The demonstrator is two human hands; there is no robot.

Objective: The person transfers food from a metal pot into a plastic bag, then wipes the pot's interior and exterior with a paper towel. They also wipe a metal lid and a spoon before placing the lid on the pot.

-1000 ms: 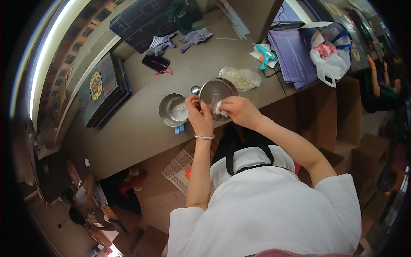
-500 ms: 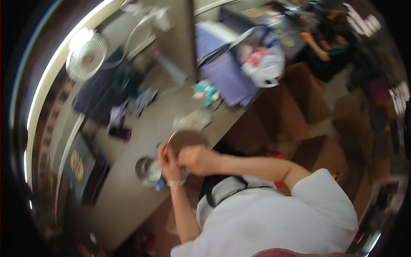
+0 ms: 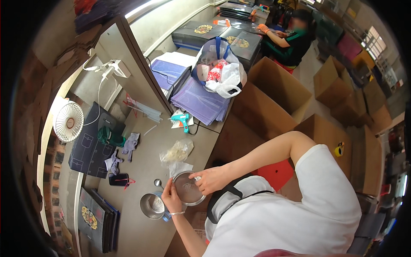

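Note:
A round, fine-mesh sieve with a metal rim is held over the near edge of the table. My left hand grips its left rim. Over its upper right side, my right hand is closed, with the index finger and thumb inside the rim; whether a small thing sits between them is hidden. A metal cup with a blue handle stands just left of my left hand, pale matter inside. Above the cup lies a small metal spoon. A clear bag of pale stuff lies beyond the sieve.
A teal glue gun, purple sheets and a plastic-filled bag lie farther back. At left are a small fan, a phone and dark cases. Cardboard boxes fill the right; a co-worker sits beyond.
The view has swung and become sharp. The sieve now shows its mesh more fully to me, and my right hand has moved from over its middle to its upper right side.

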